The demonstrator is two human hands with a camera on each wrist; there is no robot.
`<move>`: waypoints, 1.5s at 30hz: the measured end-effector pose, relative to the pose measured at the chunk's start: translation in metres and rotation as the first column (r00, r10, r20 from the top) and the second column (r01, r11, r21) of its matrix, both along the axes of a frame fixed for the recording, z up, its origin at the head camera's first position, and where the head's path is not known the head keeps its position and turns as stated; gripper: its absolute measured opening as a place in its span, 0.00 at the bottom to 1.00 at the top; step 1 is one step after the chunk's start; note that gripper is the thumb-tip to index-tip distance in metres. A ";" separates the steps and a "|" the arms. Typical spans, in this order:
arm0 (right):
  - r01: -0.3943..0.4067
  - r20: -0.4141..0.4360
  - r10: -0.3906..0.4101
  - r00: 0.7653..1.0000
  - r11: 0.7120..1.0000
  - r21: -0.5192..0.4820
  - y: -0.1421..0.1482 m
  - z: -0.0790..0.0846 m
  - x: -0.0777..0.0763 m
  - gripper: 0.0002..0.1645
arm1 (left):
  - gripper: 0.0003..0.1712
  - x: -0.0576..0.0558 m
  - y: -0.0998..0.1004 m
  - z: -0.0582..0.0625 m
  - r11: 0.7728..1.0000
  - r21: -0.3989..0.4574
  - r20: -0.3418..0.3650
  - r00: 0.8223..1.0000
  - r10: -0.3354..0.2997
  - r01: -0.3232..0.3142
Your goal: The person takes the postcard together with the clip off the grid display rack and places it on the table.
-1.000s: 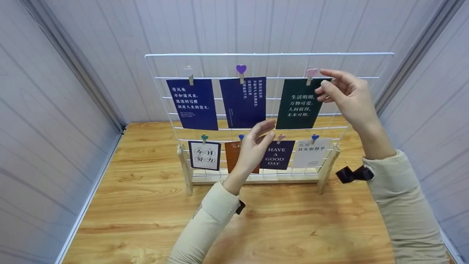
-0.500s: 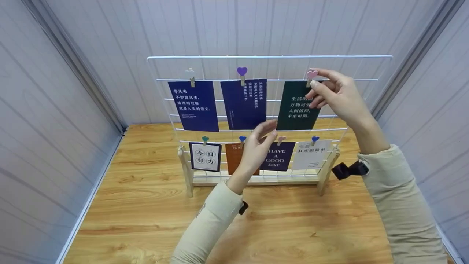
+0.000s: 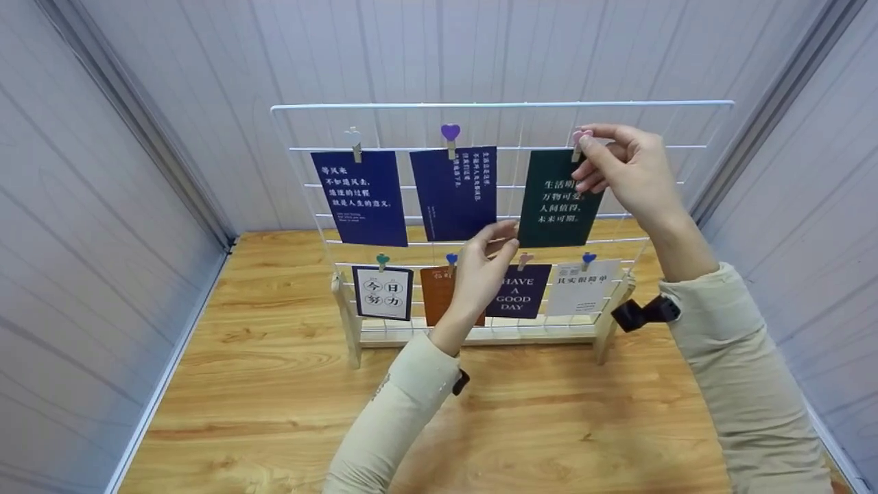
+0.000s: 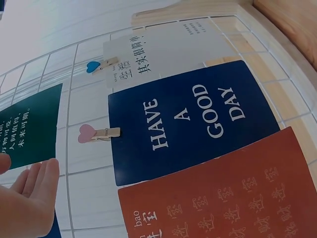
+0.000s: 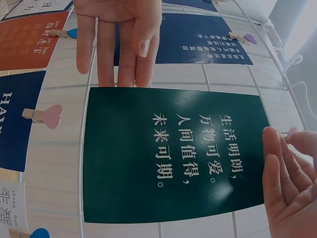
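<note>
My right hand (image 3: 631,168) pinches a pink heart clothespin (image 3: 576,155) between thumb and forefinger. This clothespin sits at the top edge of a dark green card (image 3: 554,209) with white Chinese characters, hung on the white wire grid (image 3: 411,106). Its other fingers lie over the card's upper right part. My left hand (image 5: 121,42) has its fingers nearly straight, their tips right at the green card's left edge, near the lower corner, with the thumb apart in the right wrist view. In the left wrist view that hand (image 4: 29,203) appears beside the same card.
Two blue cards hang to the left, one under a purple heart clothespin (image 3: 451,132). Below hang an orange card (image 4: 213,193), a navy HAVE A GOOD DAY card (image 4: 188,119) and white cards. The grid stands in a wooden base (image 3: 480,336) on a wood-grain surface (image 3: 535,412) between pale walls.
My right hand has moved left from beside the green card to the pink heart clothespin and now pinches it. My left hand has shifted slightly right, toward the card's edge.
</note>
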State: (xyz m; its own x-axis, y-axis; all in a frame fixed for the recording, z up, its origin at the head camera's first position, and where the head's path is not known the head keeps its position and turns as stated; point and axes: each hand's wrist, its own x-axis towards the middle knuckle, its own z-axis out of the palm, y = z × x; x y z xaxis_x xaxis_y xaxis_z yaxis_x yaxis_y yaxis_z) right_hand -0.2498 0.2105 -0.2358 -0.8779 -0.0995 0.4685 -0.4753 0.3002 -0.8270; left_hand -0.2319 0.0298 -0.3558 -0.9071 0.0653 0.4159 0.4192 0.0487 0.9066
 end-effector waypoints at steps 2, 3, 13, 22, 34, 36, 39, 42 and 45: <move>0.005 0.009 -0.005 1.000 1.000 -0.009 -0.001 0.001 -0.001 0.21 | 0.14 -0.001 0.001 0.002 0.999 -0.030 -0.015 1.000 0.028 -0.028; 0.005 0.014 -0.005 1.000 1.000 -0.017 -0.001 0.002 -0.001 0.21 | 0.13 -0.001 0.002 0.002 0.998 -0.047 -0.027 0.999 0.041 -0.043; -0.080 -0.001 0.082 0.997 0.969 -0.233 -0.004 0.002 -0.004 0.16 | 0.05 -0.009 0.010 0.002 0.985 -0.126 -0.139 0.985 0.103 -0.121; -0.093 -0.052 0.080 0.995 0.945 -0.313 -0.006 -0.001 -0.009 0.11 | 0.04 -0.007 0.012 0.002 0.993 -0.063 -0.176 0.980 0.091 -0.103; -0.063 -0.072 0.039 0.997 0.925 -0.375 -0.010 -0.004 -0.005 0.09 | 0.05 0.009 0.014 -0.016 0.991 -0.125 -0.171 0.985 0.030 -0.052; -0.056 -0.068 0.032 0.997 0.924 -0.379 -0.010 -0.004 -0.005 0.10 | 0.05 0.010 0.014 -0.018 0.992 -0.120 -0.169 0.985 0.018 -0.038; -0.052 -0.064 0.029 0.997 0.921 -0.386 -0.009 -0.004 -0.006 0.11 | 0.05 0.010 0.014 -0.020 0.993 -0.115 -0.166 0.986 0.016 -0.035; -0.063 -0.087 0.031 0.996 0.917 -0.394 -0.010 -0.006 -0.008 0.10 | 0.05 0.010 0.014 -0.023 0.991 -0.128 -0.167 0.986 0.025 -0.047; -0.065 -0.142 0.010 0.990 0.922 -0.383 -0.011 -0.009 -0.010 0.10 | 0.05 0.012 0.014 -0.028 0.991 -0.130 -0.159 0.987 0.023 -0.044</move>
State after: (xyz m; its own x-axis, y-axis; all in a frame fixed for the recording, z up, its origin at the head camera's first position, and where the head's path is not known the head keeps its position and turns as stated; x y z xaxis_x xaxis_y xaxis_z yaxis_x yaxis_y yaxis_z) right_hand -0.2594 0.1994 -0.2445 -0.8028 0.0811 0.5908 -0.5952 -0.0492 -0.8021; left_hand -0.2197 0.0435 -0.3834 -0.8342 0.0998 0.5424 0.5512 0.1808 0.8145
